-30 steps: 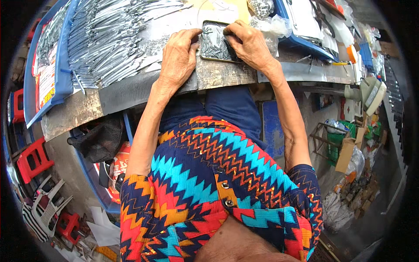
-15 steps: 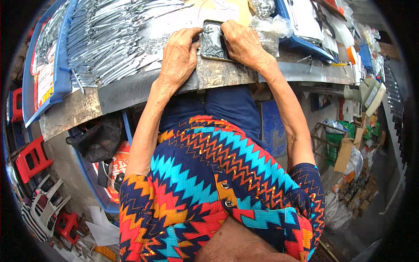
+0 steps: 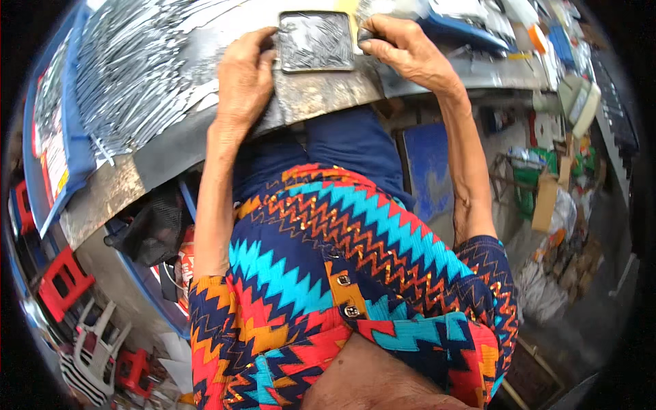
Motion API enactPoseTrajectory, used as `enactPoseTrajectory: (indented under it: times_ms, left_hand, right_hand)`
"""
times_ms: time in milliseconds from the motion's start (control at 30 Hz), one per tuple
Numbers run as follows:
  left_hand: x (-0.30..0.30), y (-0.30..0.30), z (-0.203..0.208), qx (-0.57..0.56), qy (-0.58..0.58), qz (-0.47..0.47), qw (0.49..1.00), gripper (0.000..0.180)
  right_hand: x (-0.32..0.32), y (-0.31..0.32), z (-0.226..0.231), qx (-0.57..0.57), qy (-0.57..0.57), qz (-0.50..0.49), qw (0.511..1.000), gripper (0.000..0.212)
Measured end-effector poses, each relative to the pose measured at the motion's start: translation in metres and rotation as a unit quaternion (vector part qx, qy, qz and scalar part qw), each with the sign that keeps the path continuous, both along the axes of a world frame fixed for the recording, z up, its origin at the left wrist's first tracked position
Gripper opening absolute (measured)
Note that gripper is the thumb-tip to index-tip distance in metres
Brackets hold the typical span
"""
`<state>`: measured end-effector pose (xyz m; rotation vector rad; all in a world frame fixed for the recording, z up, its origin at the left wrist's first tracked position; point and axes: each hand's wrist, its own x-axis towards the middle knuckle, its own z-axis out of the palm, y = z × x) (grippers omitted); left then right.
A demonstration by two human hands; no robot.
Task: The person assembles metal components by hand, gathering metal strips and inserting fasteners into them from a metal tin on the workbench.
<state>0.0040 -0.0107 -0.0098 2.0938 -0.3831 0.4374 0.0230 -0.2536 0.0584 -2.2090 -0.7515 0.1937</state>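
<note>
A shallow square tray (image 3: 279, 49) with a dark rim sits near the bench's front edge, filled with small, thin grey metal pieces (image 3: 316, 41). My left hand (image 3: 244, 82) is at its left side, fingers bent and fingertips against the rim. Off the tray's right side, my right hand (image 3: 413, 53) pinches a small dark piece (image 3: 367, 35) between thumb and fingers; its exact kind is too small to make out. Left of my left hand, a broad heap of long, thin metal rods (image 3: 137, 75) covers the bench.
A blue bin (image 3: 80, 130) stands at the bench's left end, another blue tray (image 3: 465, 31) at the back right. Below the worn bench edge (image 3: 328, 94) are a blue crate with a black mesh bag (image 3: 154, 225) and red stools (image 3: 65, 283). Boxes (image 3: 547, 198) lie on the right.
My right hand has left the tray and moved right with a small dark piece pinched in it. The tray's contents now show fully. The whole view has shifted, with the bench higher in it.
</note>
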Motion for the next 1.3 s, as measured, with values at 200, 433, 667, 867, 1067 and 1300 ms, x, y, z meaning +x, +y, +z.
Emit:
enactPoseTrajectory:
  times_ms: [200, 433, 667, 867, 1067, 1300]
  left_hand:
    - [0.003, 0.001, -0.004, 0.015, 0.016, -0.011, 1.0, 0.027]
    - [0.003, 0.0, -0.001, 0.02, 0.062, -0.013, 0.998, 0.028]
    - [0.0, 0.005, -0.002, -0.049, 0.129, 0.002, 0.99, 0.029]
    - [0.0, 0.004, -0.003, 0.032, 0.092, 0.005, 0.995, 0.029]
    - [-0.003, 0.003, 0.004, 0.023, 0.077, 0.009, 0.997, 0.028]
    - [-0.002, 0.002, 0.01, 0.039, 0.05, 0.006, 0.998, 0.028]
  right_hand:
    - [-0.051, -0.059, 0.016, 0.018, 0.221, 0.002, 0.975, 0.019]
    - [-0.083, -0.116, -0.008, 0.063, 0.252, -0.052, 0.964, 0.023]
    - [-0.075, -0.111, -0.021, 0.105, 0.252, -0.087, 0.958, 0.018]
    - [-0.067, -0.08, -0.024, 0.179, 0.277, -0.088, 0.94, 0.018]
    - [-0.05, -0.028, -0.013, 0.19, 0.236, -0.139, 0.943, 0.013]
    - [-0.027, 0.007, -0.022, 0.073, 0.029, -0.112, 0.991, 0.011]
